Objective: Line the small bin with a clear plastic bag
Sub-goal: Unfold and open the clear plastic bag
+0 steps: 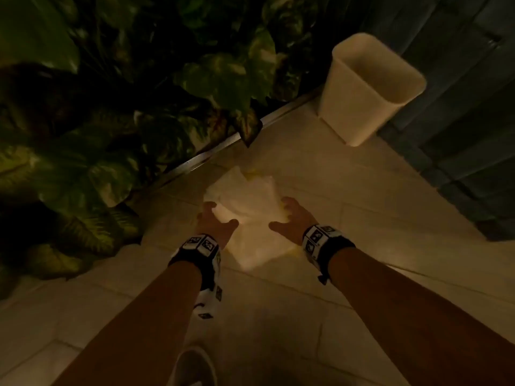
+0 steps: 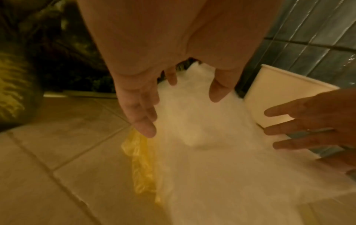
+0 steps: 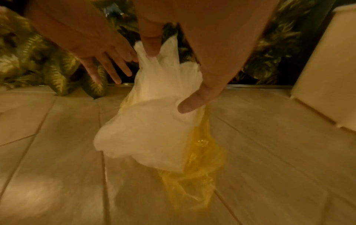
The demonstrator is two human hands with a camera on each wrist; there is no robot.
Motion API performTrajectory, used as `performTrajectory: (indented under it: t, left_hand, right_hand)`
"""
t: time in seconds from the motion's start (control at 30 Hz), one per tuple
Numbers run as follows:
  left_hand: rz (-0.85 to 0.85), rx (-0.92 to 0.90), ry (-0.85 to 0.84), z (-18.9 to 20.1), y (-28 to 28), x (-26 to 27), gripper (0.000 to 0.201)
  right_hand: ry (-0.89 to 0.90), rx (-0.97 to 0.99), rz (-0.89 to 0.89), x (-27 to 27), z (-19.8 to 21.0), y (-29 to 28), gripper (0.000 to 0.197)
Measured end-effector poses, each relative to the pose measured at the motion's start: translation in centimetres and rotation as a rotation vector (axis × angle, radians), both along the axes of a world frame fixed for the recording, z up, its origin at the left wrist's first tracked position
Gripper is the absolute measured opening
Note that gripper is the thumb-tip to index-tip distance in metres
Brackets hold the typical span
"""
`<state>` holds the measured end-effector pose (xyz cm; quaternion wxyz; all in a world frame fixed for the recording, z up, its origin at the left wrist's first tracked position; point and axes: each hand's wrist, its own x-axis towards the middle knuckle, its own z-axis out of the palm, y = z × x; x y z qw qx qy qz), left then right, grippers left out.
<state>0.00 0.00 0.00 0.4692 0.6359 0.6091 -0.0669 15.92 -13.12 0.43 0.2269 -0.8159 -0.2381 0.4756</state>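
A crumpled clear plastic bag (image 1: 250,207) with a yellow part (image 3: 200,167) rises off the tiled floor between my hands. My right hand (image 1: 278,214) pinches its upper edge. In the right wrist view the thumb (image 3: 190,105) lies on the front of the bag (image 3: 154,129) and one finger pokes in at its top. My left hand (image 1: 221,214) is at the bag's left side with straight, spread fingers (image 2: 144,124), touching the plastic (image 2: 202,121). The small cream bin (image 1: 362,107) stands upright and unlined at the far right, apart from both hands.
Large-leaved plants (image 1: 111,121) fill the left behind a metal floor strip (image 1: 217,151). A dark tiled wall (image 1: 459,135) runs along the right, right behind the bin. My shoe (image 1: 192,369) shows at the bottom on the pale floor tiles (image 1: 306,316).
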Motion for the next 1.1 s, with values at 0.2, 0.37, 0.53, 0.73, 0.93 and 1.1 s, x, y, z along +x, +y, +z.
performTrajectory:
  t: [0.2, 0.37, 0.53, 0.73, 0.93, 1.1]
  left_hand:
    - [0.118, -0.057, -0.025, -5.7, 1.5, 0.8, 0.111]
    - [0.077, -0.085, -0.126, -5.2, 2.5, 3.2, 0.066]
    - [-0.044, 0.055, -0.158, 0.9, 2.3, 5.2, 0.082]
    - [-0.033, 0.171, -0.506, 11.3, 1.1, 11.2, 0.067]
    - [-0.321, -0.018, -0.708, 19.2, -5.0, 17.2, 0.047]
    - [-0.446, -0.076, -0.797, 24.9, -9.0, 20.2, 0.062]
  right_hand:
    - [0.073, 0.055, -0.054, -0.2, -3.9, 2.0, 0.108]
    - [-0.029, 0.084, 0.022, 0.7, -4.3, 3.1, 0.070]
    - [-0.046, 0.222, -0.077, 3.3, 1.1, 1.6, 0.051]
    - [-0.116, 0.435, -0.277, 9.0, 11.5, -2.4, 0.049]
    - [-0.415, 0.422, -0.582, 12.7, 19.0, -7.6, 0.064]
    - [-0.303, 0.590, -0.356, 10.9, 24.0, -9.6, 0.052]
